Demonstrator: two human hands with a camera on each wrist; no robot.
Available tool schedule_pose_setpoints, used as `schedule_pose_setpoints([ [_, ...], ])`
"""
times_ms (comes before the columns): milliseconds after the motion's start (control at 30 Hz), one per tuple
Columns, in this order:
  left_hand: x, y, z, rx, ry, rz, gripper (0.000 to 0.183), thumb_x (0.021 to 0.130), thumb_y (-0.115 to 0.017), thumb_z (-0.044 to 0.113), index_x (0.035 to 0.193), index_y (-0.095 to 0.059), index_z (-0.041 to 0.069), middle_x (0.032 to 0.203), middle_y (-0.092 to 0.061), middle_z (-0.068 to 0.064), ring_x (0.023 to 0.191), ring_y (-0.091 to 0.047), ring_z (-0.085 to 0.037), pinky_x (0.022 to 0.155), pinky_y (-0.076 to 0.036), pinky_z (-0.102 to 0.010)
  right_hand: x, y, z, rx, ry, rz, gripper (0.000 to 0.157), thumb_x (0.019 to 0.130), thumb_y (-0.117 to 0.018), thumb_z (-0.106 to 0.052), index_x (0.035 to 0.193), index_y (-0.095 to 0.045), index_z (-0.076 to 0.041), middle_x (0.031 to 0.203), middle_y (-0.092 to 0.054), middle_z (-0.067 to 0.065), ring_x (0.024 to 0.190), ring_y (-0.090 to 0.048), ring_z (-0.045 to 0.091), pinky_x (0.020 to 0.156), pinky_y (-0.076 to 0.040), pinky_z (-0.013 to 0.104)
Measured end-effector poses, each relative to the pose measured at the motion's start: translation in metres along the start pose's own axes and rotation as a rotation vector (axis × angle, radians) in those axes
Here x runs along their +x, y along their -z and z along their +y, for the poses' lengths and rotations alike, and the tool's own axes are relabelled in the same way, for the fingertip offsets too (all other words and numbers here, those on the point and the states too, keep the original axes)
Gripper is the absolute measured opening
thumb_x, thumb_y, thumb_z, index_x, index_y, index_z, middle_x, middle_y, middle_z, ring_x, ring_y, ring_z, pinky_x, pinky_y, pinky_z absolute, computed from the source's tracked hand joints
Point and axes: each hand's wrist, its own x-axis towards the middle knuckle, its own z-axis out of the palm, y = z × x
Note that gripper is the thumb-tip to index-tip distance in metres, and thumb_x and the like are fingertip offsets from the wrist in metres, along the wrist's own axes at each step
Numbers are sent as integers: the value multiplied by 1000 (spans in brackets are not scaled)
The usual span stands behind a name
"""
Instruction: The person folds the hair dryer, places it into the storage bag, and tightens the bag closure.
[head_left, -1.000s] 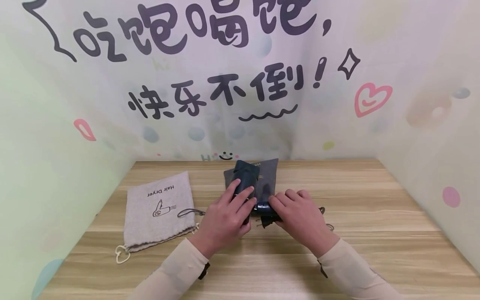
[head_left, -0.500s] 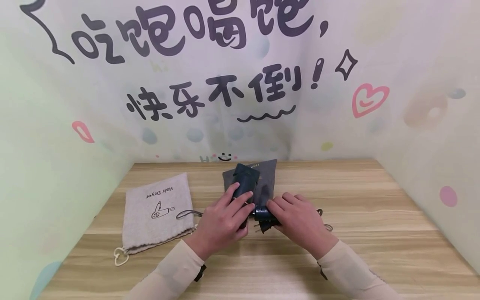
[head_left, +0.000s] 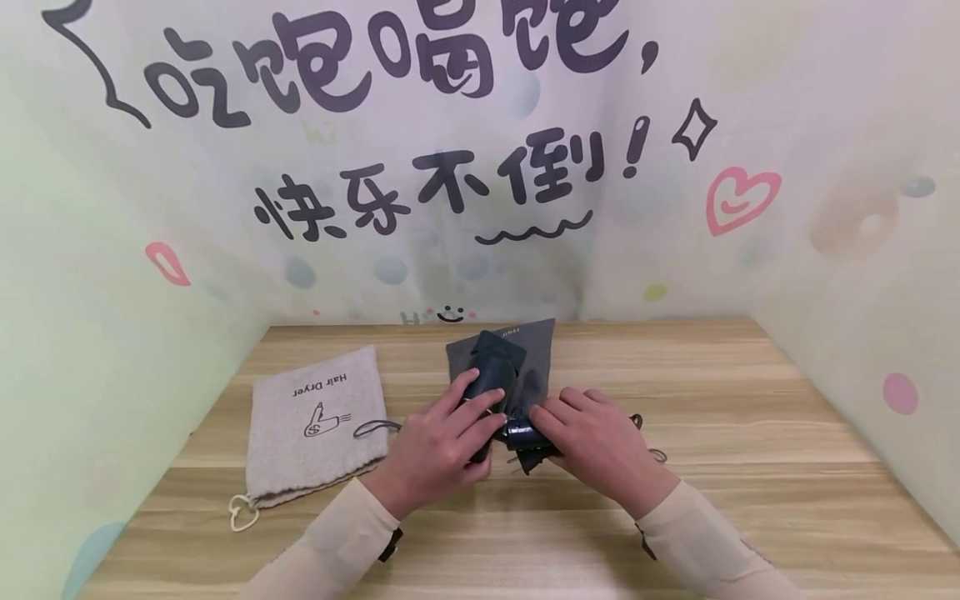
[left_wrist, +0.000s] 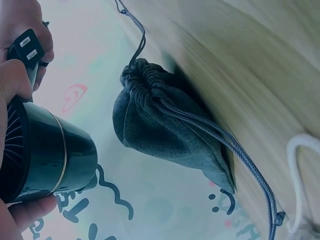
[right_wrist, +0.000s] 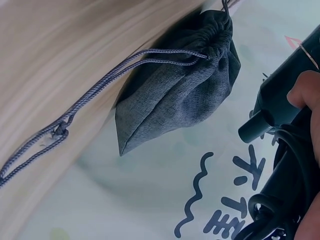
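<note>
A dark green hair dryer (head_left: 491, 379) is held in both hands above a dark grey drawstring pouch (head_left: 537, 358). My left hand (head_left: 435, 446) grips its barrel, fingers wrapped over the top; in the left wrist view the vented end and a thin gold ring show on the barrel (left_wrist: 57, 150). My right hand (head_left: 600, 450) holds the handle with the black cord (right_wrist: 295, 150) bundled against it. A two-pin plug (left_wrist: 27, 47) sticks out by the right hand. Both wrist views show the pouch (right_wrist: 175, 95) gathered shut at its neck, cords trailing on both sides.
To the left, a beige drawstring bag (head_left: 318, 408) printed "Hair Dryer" lies flat on the wooden table (head_left: 750, 500), its white cord loop (head_left: 243, 512) at the front corner. A printed cloth wall (head_left: 420, 275) stands right behind the table's far edge.
The hair dryer has come slightly toward me and its far end has swung a little to the right. Both hands shifted slightly with it; the pouch and beige bag stay in place.
</note>
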Motion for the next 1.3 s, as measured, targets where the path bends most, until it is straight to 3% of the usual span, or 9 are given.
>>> schedule_pose_setpoints([
  [333,-2,2,-2,-11,-19,-3,35,73,-75,20,106,-74,9,126,-65,-10,123,-55,-40,85,-55,-43,1,3,0,-4,28,-18,66,62,-93,-42,113,-62,-13,101,-64,1,91,-59,23,76,-51,38],
  [567,-3,4,-4,-96,-45,-9,36,71,-76,19,106,-73,9,125,-65,-9,124,-55,-37,85,-56,-43,2,-1,2,2,88,39,54,64,-92,-38,102,-62,-16,92,-61,-5,84,-54,20,73,-45,36],
  [1100,-6,6,0,-88,-62,-4,34,73,-71,19,106,-72,9,125,-65,-9,124,-55,-39,85,-55,-43,2,1,1,1,113,21,56,64,-93,-39,105,-62,-15,97,-59,1,88,-57,22,76,-46,38],
  [1300,-5,8,3,-92,-67,-3,34,73,-72,20,106,-72,9,123,-66,-9,125,-54,-38,91,-53,-42,0,0,3,-2,144,24,57,62,-93,-37,103,-62,-15,95,-58,0,86,-57,22,75,-46,37],
])
